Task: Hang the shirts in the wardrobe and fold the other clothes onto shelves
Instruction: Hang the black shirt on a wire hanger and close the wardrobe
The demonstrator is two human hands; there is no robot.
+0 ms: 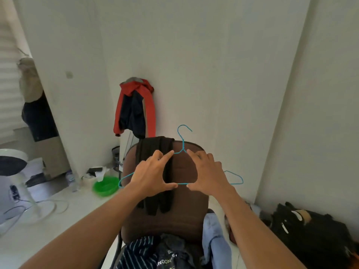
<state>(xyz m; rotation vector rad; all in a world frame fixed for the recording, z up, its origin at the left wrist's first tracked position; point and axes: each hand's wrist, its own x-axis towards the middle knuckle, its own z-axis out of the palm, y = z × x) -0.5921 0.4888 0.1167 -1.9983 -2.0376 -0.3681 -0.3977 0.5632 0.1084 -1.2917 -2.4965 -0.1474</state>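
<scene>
Hanger (183, 144) is pinched by left hand (153, 175) and right hand (208, 175) near chair (184, 169) holding clothes (171, 253).

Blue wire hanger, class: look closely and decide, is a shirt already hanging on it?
No, the blue hanger is bare wire, held between the left hand and right hand in front of the brown chair.

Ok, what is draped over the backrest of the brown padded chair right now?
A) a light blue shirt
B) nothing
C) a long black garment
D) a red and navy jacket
C: the long black garment hangs over the backrest of the brown padded chair, behind the thin blue wire hanger that the left hand and right hand hold.
</scene>
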